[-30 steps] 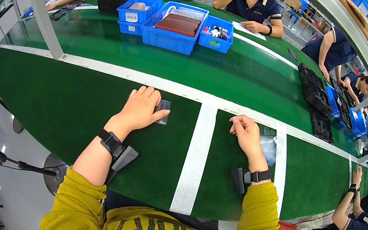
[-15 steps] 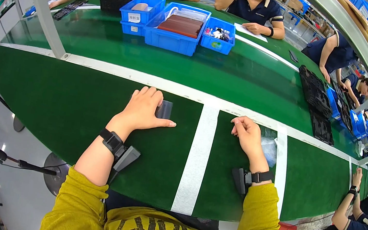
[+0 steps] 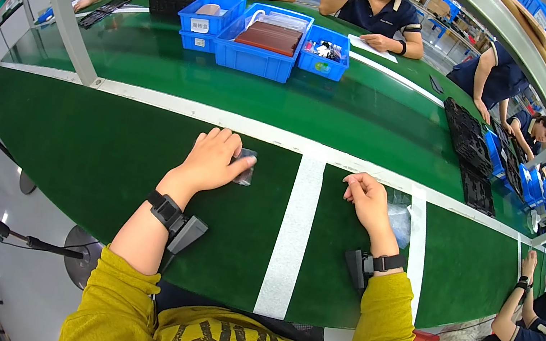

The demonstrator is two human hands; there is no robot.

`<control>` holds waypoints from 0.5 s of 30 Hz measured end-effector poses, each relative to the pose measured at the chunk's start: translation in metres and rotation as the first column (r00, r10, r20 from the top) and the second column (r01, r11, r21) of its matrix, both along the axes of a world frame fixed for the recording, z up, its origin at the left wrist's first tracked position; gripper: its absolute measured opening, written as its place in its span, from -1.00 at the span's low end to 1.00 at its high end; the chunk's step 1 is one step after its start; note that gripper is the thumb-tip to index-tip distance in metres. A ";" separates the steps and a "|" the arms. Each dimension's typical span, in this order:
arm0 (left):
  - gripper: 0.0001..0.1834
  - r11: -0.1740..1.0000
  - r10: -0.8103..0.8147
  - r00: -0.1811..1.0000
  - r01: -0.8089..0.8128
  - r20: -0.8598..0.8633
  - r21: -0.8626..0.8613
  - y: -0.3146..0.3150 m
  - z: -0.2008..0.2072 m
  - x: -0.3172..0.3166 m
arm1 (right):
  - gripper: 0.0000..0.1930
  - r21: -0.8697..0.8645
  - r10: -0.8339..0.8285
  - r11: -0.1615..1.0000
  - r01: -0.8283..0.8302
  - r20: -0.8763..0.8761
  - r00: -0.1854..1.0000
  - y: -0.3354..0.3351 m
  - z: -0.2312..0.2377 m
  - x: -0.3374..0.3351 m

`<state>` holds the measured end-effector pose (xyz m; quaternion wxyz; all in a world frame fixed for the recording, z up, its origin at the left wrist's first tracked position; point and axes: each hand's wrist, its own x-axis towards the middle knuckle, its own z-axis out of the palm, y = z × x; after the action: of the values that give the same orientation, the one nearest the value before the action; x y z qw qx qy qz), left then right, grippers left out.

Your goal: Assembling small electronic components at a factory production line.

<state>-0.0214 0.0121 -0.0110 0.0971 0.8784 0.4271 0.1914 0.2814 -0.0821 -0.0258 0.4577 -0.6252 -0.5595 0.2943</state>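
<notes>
My left hand [image 3: 211,160] rests palm down on the green table, its thumb lying over the edge of a small glossy packet [image 3: 245,169]. The packet looks like a clear plastic bag; part of it is hidden under the hand, and its contents cannot be made out. To the right, beyond a white strip, my right hand [image 3: 366,196] is loosely curled with its fingers together and nothing visible in them. Beside that wrist lie clear plastic bags [image 3: 398,222]. Each wrist wears a black strap with a dark device.
White strips [image 3: 288,246] divide the green table [image 3: 93,153]. Past the white rail [image 3: 203,112] stand blue bins [image 3: 252,61], one holding brown flat pieces. Black trays [image 3: 467,135] lie at the right. A grey post [image 3: 71,11] rises at the left. Several co-workers sit or stand around.
My left thumb has drawn in from outstretched to lie over the packet. The packet looked dark grey before and now appears clear and shiny. My right hand has stayed in place.
</notes>
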 end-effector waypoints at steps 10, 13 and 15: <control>-0.89 0.998 -0.007 0.999 0.004 0.046 0.066 0.006 -0.010 -0.002 | -0.87 0.006 0.001 1.000 -0.001 -0.004 1.000 0.000 -0.001 0.000; -0.83 0.998 0.004 0.998 -0.007 0.055 0.057 0.004 -0.006 0.000 | -0.86 0.012 0.002 1.000 -0.002 0.002 1.000 0.000 -0.001 0.001; -0.80 0.999 0.013 0.998 -0.015 0.060 0.033 0.003 -0.004 0.001 | -0.86 0.013 0.001 1.000 -0.001 -0.002 1.000 0.001 -0.003 0.001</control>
<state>-0.0205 0.0152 -0.0153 0.0935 0.8708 0.4269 0.2253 0.2828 -0.0811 -0.0289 0.4620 -0.6218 -0.5612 0.2916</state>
